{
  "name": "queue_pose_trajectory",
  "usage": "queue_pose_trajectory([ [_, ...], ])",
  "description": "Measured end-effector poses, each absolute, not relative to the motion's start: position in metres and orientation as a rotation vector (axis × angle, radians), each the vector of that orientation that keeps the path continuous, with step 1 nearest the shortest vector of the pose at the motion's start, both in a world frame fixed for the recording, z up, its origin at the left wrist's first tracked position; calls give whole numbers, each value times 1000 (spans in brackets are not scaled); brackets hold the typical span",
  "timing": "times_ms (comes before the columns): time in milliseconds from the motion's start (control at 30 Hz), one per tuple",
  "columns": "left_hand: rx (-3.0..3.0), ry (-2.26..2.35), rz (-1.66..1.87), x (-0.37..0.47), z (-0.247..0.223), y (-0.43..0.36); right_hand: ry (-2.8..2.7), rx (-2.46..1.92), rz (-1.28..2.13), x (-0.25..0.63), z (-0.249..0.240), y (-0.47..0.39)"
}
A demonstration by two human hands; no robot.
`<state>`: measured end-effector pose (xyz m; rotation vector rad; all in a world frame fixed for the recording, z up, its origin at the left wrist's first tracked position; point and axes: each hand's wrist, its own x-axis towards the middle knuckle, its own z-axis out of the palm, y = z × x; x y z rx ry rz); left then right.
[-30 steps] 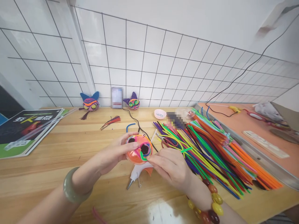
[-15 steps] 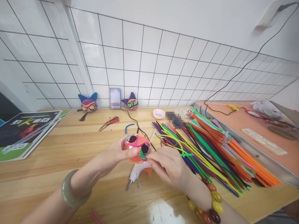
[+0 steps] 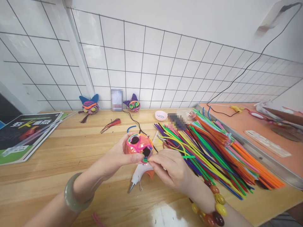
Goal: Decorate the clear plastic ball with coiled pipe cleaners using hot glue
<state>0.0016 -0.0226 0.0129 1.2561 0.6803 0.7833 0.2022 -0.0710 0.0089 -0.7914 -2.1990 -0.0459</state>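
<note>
My left hand (image 3: pixel 119 153) is closed around a shiny orange ball (image 3: pixel 142 145), thumb pressed on its front near the lower edge. Pink, blue and green fuzzy pipe cleaners curl over the ball around two black round spots. At the ball's lower right, my right hand (image 3: pixel 171 167) pinches a green pipe cleaner (image 3: pixel 188 156); its free end sticks out past the back of the hand. My fingers hide the middle of that strip. Below the ball a white glue gun (image 3: pixel 139 173) lies on the table, its metal nozzle pointing down-left.
Loose pipe cleaners (image 3: pixel 213 154) spread to the right, with pliers (image 3: pixel 162 137) at their left edge. Behind stand two decorated balls with ears, one blue-eared (image 3: pixel 89 105), one purple-eared (image 3: pixel 133 104), and a pink bowl (image 3: pixel 161 115). Magazines (image 3: pixel 28 135) lie at left.
The ball has turned slightly in my left hand, and the left thumb has slid right over the green strip. My right hand stays nearly still. At far right, the plastic bag and a brown piece have shifted.
</note>
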Motion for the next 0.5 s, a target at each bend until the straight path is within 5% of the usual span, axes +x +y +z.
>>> queue_pose_trajectory([
  [500,1218,607,757,3,13,-22,-2101,-957,222,201,11,-76],
])
